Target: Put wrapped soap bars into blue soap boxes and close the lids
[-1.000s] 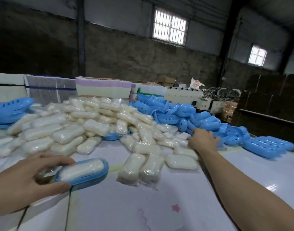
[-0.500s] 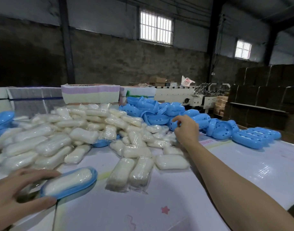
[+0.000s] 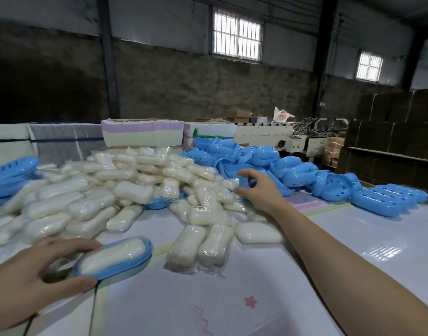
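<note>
Left hand (image 3: 31, 275) grips oval blue soap box (image 3: 116, 259).

The right hand (image 3: 261, 190) has drawn back from the blue lids (image 3: 293, 170), apparently pinching one.

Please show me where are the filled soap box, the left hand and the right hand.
Filled box (image 3: 125, 264): head view, on its blue rim at the near side.
Left hand (image 3: 26, 275): head view, on the back of the hand.
Right hand (image 3: 261, 192): head view, on the back of the hand.
</note>
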Available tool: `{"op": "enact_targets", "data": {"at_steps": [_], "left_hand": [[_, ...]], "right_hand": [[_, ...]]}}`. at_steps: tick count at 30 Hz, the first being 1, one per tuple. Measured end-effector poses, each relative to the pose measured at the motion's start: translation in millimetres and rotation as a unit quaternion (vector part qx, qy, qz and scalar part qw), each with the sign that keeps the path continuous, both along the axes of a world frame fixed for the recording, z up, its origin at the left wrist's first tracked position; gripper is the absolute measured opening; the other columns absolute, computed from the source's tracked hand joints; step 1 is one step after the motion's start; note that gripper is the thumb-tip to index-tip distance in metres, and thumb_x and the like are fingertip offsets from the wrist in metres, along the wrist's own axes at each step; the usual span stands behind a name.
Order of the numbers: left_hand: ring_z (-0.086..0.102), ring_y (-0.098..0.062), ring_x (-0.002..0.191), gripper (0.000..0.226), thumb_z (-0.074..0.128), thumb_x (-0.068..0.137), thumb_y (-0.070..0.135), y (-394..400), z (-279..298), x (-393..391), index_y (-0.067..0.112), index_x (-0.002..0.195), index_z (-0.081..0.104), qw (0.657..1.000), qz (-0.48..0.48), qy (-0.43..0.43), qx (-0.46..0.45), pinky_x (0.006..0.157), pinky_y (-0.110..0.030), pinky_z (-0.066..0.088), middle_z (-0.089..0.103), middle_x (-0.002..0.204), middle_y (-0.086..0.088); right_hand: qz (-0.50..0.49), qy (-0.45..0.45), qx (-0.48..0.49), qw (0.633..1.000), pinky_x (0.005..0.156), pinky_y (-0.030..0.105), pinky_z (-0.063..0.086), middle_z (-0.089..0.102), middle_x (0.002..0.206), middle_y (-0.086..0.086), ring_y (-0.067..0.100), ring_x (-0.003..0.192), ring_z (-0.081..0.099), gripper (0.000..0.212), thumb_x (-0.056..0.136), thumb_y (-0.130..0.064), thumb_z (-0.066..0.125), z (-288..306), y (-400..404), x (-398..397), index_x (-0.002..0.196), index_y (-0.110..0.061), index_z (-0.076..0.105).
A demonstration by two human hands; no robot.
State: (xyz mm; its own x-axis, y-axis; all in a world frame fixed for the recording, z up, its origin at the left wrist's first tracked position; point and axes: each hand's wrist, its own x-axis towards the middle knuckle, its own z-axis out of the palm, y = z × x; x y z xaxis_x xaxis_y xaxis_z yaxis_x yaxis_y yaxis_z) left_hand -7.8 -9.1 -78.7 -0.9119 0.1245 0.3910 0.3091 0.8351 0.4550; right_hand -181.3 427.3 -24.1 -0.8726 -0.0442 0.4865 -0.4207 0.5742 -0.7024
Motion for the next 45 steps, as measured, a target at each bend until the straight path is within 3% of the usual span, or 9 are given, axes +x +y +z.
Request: {"op": "enact_targets", "data": {"at_steps": [5,8,11,16,25,34,37,40,45], "left_hand": [[0.060,0.004,0.110,0.071,0.073,0.054,0.085,-6,-4,-9,0.060,0.119,0.062,1.000,0.014,-0.021,0.000,0.092,-0.038,0.056,0.061,0.116,0.034],[0.058,0.010,0.108,0.072,0.070,0.055,0.089,-8,-3,-9,0.060,0.121,0.061,0.999,0.024,-0.028,0.005,0.088,-0.032,0.056,0.059,0.117,0.037],[0.055,0.014,0.108,0.071,0.067,0.058,0.090,-9,-5,-11,0.061,0.123,0.059,0.999,0.030,-0.024,-0.012,0.086,-0.032,0.056,0.057,0.119,0.038],[0.053,0.018,0.108,0.071,0.066,0.061,0.089,-13,-8,-13,0.061,0.125,0.058,0.999,0.030,-0.025,-0.021,0.084,-0.031,0.057,0.057,0.120,0.038],[0.056,0.013,0.111,0.077,0.070,0.060,0.087,-22,-21,-21,0.059,0.130,0.055,0.999,0.034,-0.033,-0.020,0.090,-0.035,0.058,0.058,0.124,0.035],[0.053,0.020,0.109,0.074,0.069,0.062,0.088,-26,-25,-22,0.060,0.129,0.056,0.999,0.032,-0.032,-0.026,0.086,-0.031,0.059,0.057,0.121,0.038],[0.052,0.021,0.105,0.070,0.065,0.061,0.091,-15,-16,-14,0.062,0.125,0.057,0.999,0.029,-0.021,-0.026,0.082,-0.031,0.059,0.058,0.118,0.038],[0.054,0.020,0.100,0.070,0.060,0.055,0.096,-2,0,-3,0.065,0.118,0.059,0.999,0.032,-0.012,-0.014,0.077,-0.030,0.057,0.060,0.111,0.038],[0.049,0.022,0.102,0.081,0.049,0.043,0.105,13,17,7,0.069,0.116,0.056,1.000,0.024,-0.009,-0.006,0.078,-0.023,0.048,0.055,0.108,0.045]], "right_hand": [[-0.085,0.040,0.059,0.994,0.091,0.025,0.042,0.062,0.121,-0.002,0.016,0.110,0.056,0.046,0.081,-0.005,0.064,-2,-2,-4,0.123,-0.023,0.063],[-0.186,0.010,0.089,0.978,0.099,0.041,0.042,0.052,0.126,0.004,0.026,0.119,0.049,0.057,0.081,-0.012,0.063,1,6,-9,0.135,-0.024,0.052],[-0.290,-0.040,0.166,0.942,0.100,0.050,0.035,0.039,0.133,0.008,0.033,0.122,0.038,0.067,0.080,-0.016,0.063,-1,20,-11,0.141,-0.030,0.037],[-0.352,-0.066,0.156,0.921,0.095,0.048,0.039,0.032,0.138,0.012,0.037,0.122,0.036,0.063,0.081,-0.015,0.067,-8,50,-16,0.136,-0.026,0.039],[-0.334,0.042,0.167,0.927,0.091,0.041,0.039,0.051,0.119,0.005,0.030,0.109,0.045,0.049,0.076,-0.035,0.074,-7,38,-20,0.117,-0.019,0.053],[-0.212,0.109,-0.035,0.970,0.079,0.031,0.036,0.051,0.102,0.000,0.024,0.100,0.052,0.015,0.083,-0.016,0.069,5,17,-14,0.080,-0.026,0.058],[-0.200,0.047,0.001,0.979,0.083,0.027,0.035,0.052,0.114,0.001,0.018,0.101,0.051,0.015,0.086,-0.013,0.065,0,15,-16,0.094,-0.026,0.065],[-0.198,-0.014,0.000,0.980,0.083,0.028,0.037,0.048,0.129,0.007,0.018,0.102,0.049,0.047,0.084,-0.003,0.060,-5,19,-14,0.127,-0.023,0.058],[-0.217,0.017,-0.095,0.971,0.081,0.033,0.049,0.063,0.122,0.001,0.018,0.098,0.060,0.044,0.080,0.001,0.057,10,7,-3,0.117,-0.022,0.067]]}}
